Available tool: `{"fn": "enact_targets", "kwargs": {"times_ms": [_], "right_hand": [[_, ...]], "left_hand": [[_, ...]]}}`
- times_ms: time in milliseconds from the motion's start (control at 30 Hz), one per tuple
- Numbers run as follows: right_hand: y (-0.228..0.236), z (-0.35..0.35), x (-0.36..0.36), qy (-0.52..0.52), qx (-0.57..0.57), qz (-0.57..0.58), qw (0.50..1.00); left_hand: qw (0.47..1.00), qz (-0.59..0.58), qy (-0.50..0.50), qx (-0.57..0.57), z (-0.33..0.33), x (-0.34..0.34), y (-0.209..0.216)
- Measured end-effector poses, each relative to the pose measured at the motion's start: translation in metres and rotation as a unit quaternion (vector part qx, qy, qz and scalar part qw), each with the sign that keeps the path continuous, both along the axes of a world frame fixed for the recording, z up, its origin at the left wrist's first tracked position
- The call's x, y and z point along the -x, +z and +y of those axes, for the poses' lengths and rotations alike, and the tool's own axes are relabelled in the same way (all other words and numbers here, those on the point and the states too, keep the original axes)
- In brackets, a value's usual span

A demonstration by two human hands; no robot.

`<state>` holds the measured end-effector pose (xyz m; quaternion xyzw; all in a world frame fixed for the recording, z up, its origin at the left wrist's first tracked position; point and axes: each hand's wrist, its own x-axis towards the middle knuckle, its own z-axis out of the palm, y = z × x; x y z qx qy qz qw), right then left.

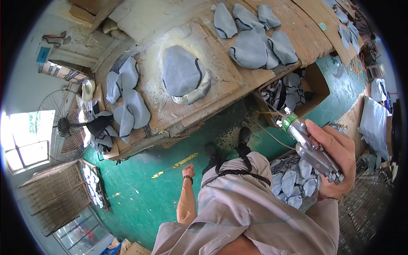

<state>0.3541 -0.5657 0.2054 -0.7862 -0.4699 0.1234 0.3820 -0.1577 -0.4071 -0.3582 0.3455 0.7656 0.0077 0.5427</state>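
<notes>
My right hand point(336, 148) is raised at the right, its fingers wrapped round a metal spray gun point(307, 142) with a green ring near its nozzle end. The nozzle points toward the upper left, over the floor beside the workbench. Down by my side hangs my left hand point(188, 170), its fingers curled in with nothing visible in them. On the workbench, a grey dark-edged fabric piece point(182, 71) lies on a patch crusted with whitish-yellow residue. A second grey piece point(204, 90) shows partly from under its right edge.
Grey fabric pieces lie in groups on the bench's left point(135, 108) and far right point(248, 46). A cardboard box point(318, 87) of dark and grey pieces stands below the bench. More pieces point(293, 182) lie beside me on the right. A thin hose point(272, 137) hangs near the gun; a fan point(63, 124) stands left.
</notes>
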Motion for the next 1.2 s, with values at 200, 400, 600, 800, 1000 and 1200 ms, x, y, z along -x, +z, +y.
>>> {"fn": "enact_targets", "kwargs": {"times_ms": [200,400,600,800,1000,1200], "right_hand": [[0.005,0.016,0.014,0.025,-0.024,-0.026,0.999],[0.016,0.031,0.024,0.181,-0.064,-0.127,0.973],[0.008,0.051,0.064,0.010,-0.015,-0.022,1.000],[0.029,0.039,0.087,-0.032,0.011,0.015,0.999],[0.022,0.024,0.059,0.203,0.025,-0.147,0.968],[0.030,0.022,0.082,-0.089,0.049,-0.069,0.992]], "left_hand": [[0.998,-0.018,0.030,0.043,-0.015,0.019,-0.014],[1.000,-0.015,-0.002,0.020,0.002,0.018,-0.025],[0.999,-0.007,-0.032,-0.027,0.020,-0.004,-0.015],[0.999,-0.009,-0.044,-0.012,0.021,0.010,-0.025],[1.000,-0.006,-0.016,-0.001,0.014,0.035,-0.029],[0.993,-0.053,-0.013,-0.105,0.042,-0.033,0.010]]}}
